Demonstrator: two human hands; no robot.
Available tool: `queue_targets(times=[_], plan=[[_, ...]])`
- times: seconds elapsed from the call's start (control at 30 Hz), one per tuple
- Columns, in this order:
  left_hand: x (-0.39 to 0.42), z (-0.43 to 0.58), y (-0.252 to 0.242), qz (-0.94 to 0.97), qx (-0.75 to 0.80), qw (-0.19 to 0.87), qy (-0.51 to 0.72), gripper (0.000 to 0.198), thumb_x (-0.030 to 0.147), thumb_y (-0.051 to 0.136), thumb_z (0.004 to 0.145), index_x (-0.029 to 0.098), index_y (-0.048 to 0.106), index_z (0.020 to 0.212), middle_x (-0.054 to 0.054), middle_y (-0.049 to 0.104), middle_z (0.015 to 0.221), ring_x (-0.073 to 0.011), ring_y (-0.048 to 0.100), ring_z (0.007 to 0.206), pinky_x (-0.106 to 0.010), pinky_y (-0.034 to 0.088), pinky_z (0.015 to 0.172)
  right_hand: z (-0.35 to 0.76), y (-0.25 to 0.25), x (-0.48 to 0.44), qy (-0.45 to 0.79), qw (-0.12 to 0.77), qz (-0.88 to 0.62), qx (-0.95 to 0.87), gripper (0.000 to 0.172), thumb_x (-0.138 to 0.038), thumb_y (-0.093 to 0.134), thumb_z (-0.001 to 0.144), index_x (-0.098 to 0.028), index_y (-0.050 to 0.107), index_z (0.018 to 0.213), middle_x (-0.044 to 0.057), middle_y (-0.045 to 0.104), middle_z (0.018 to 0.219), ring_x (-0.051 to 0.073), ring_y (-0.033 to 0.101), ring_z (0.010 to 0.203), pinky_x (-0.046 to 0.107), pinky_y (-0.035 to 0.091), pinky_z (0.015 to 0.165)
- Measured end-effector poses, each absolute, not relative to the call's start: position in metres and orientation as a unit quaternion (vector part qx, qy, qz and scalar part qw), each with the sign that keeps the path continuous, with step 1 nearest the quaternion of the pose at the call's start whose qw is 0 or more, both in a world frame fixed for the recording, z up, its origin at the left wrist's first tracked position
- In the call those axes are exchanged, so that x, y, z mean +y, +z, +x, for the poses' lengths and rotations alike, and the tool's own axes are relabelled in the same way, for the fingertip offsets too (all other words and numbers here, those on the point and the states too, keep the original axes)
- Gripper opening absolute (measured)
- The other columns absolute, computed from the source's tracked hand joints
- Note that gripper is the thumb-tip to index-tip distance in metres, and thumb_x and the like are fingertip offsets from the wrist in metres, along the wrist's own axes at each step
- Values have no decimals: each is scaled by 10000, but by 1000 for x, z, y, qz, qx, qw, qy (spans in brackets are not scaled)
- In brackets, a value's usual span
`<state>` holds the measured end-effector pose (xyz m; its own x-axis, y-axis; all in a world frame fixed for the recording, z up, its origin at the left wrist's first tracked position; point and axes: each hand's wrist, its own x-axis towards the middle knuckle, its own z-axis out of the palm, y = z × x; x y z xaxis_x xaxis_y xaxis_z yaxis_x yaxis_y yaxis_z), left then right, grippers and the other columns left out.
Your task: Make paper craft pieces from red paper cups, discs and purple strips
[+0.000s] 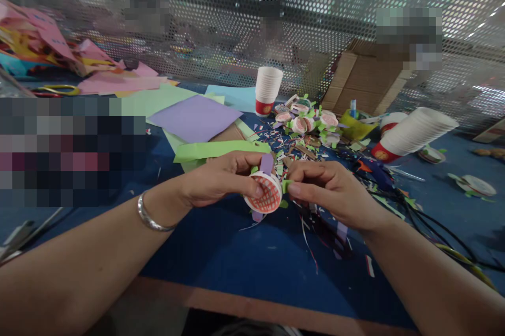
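Between the thumb and fingers of my left hand [226, 178] is a round paper-cup turtle [270, 200], its white disc face marked with an orange grid. A purple paper tab [267, 163] stands up from its top edge, and another purple bit shows below. At its right side, my right hand [329, 189] pinches a small green paper tab [285, 186] that touches the disc's edge. How firmly the green tab is joined cannot be seen. Just behind the hands lie paper scraps [303, 151].
A pile of similar paper discs [305, 120] lies beyond my hands. Stacked paper cups [269, 89] stand behind, and another stack [418, 133] leans at right. Purple paper [197, 118], green paper [216, 150], scissors [59, 90], cardboard [357, 78] and black cables [426, 220] are around the blue table.
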<state>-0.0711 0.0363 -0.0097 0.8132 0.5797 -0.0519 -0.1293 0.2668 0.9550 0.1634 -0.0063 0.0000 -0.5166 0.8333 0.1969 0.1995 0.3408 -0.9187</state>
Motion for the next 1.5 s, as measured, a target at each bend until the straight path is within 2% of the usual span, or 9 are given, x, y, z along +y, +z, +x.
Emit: queue_targets(times=[0.33, 0.8, 1.07, 1.23, 1.5], plan=[[35, -72, -10, 583, 201, 761, 200, 148, 157, 774, 739, 154, 695, 864, -14, 674, 775, -105, 593, 667, -179, 502, 603, 164, -1, -10, 446, 291, -355, -769, 286, -378, 643, 973, -181, 625, 765, -8, 558, 760, 121, 491, 708, 264, 389, 649], [36, -70, -9, 600, 196, 754, 182, 136, 155, 785, 737, 162, 705, 847, -2, 633, 768, -98, 559, 672, -170, 489, 609, 162, -1, -11, 442, 275, -360, -774, 337, -459, 633, 973, -179, 652, 785, 10, 594, 783, 136, 526, 758, 260, 422, 676], [36, -70, -7, 607, 198, 748, 179, 143, 168, 789, 732, 151, 693, 836, 11, 612, 734, -89, 532, 644, -167, 461, 591, 161, 0, -10, 450, 265, -359, -773, 330, -452, 622, 977, -179, 628, 793, -3, 556, 784, 131, 508, 745, 259, 405, 679], [36, -70, -8, 609, 195, 749, 172, 146, 157, 780, 727, 142, 704, 850, 18, 595, 732, -82, 512, 645, -163, 441, 591, 159, 2, -10, 461, 276, -343, -770, 300, -406, 646, 975, -183, 601, 780, -30, 511, 743, 111, 468, 694, 245, 377, 649], [37, -69, -9, 618, 179, 749, 160, 121, 104, 759, 708, 158, 713, 806, 26, 594, 729, -86, 494, 642, -168, 410, 570, 159, -1, -10, 491, 265, -314, -768, 222, -317, 662, 975, -170, 626, 812, -37, 570, 762, 96, 503, 719, 226, 389, 676]])
